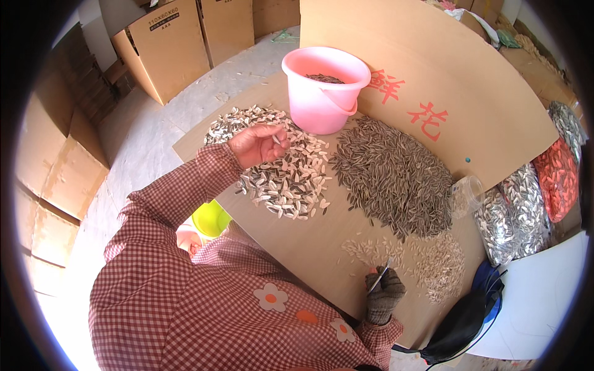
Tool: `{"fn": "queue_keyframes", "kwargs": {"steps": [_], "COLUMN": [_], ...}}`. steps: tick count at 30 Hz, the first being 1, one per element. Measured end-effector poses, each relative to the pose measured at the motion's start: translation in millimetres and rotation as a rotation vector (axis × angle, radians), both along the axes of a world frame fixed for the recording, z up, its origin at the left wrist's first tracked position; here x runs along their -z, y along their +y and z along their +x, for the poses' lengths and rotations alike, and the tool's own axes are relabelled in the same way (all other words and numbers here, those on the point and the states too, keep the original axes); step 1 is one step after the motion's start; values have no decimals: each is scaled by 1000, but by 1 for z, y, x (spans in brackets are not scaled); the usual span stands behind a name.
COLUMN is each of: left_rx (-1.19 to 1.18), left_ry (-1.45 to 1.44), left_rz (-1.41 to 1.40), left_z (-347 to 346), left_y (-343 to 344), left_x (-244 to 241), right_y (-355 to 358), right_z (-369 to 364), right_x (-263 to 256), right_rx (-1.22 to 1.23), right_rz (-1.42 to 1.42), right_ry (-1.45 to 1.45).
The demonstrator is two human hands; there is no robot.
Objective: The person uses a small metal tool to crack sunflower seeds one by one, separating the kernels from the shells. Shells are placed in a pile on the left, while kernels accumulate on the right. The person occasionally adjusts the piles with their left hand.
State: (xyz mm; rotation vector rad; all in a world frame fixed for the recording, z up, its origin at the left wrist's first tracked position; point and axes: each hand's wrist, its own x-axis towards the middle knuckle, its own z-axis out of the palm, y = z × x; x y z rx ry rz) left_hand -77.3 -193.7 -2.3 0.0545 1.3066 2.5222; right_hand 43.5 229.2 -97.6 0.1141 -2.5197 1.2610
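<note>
My bare left hand (262, 144) is raised over a pile of split black-and-white sunflower seed hulls (290, 188). Its fingers pinch one small pale piece, a hull or a seed (276, 138). My right hand (386, 290), in a dark knitted fingerless glove, grips a slim pen-like tool (380, 277) that points up and away from me. That hand is beside a thin scatter of shelled kernels (366, 250). Farther right the kernels form a denser heap (441, 269). Between the two hands and beyond them lies a big pile of dark striped sunflower seeds (394, 171).
A pink bucket (320, 106) holding dark seeds stands at the back, before an upright cardboard sheet (464, 92). A clear plastic jar (466, 195) lies by the seeds. Clear bags of seeds (515, 218), a red bag (557, 181) and a black pouch (457, 324) are at right.
</note>
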Motion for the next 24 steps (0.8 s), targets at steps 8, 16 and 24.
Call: {"fn": "queue_keyframes", "kwargs": {"steps": [8, 16, 24], "left_rx": [10, -103, 70], "left_ry": [-14, 809, 610], "left_rz": [-727, -1641, -1999], "left_z": [-6, -20, -19], "left_y": [9, 9, 26], "left_x": [3, 39, 30], "right_y": [-1, 1, 5], "right_z": [-1, -1, -2], "right_x": [3, 6, 17], "right_rx": [-20, -13, -14], "right_rz": [-31, 21, 8], "right_ry": [73, 26, 20]}}
